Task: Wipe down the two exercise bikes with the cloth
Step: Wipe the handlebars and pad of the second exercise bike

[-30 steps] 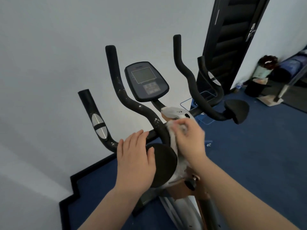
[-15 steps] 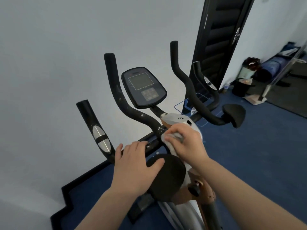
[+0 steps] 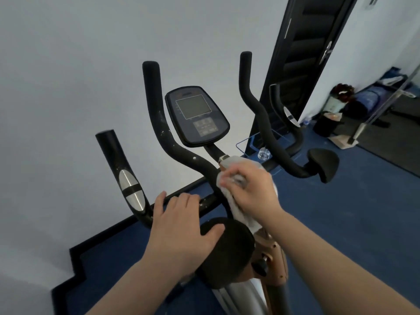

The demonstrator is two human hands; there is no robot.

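The right hand (image 3: 250,189) has its fingers curled round a bunched white cloth (image 3: 238,210) and presses it against the centre of the exercise bike's (image 3: 270,258) handlebar assembly, just below the stem of the display console (image 3: 197,115). Over the last second this hand has crept up and forward from the lower part of the post toward the white cap at the stem's base, so the wiping appears to be working upward through the junction where the bars meet; a tail of cloth hangs below the wrist, toward the person. To its left, the left hand (image 3: 184,226) lies flat with relaxed fingers, palm on the round black elbow pad (image 3: 229,251) and fingertips reaching the crossbar, gripping nothing; it has hardly shifted, and seems to steady the frame. Beyond the right hand, the inner left handlebar (image 3: 159,123) shows pale specks, so this bike likely has more to clean. Farther right stand the right handlebar (image 3: 259,114) and a second elbow pad (image 3: 323,163). No second bike is in view.
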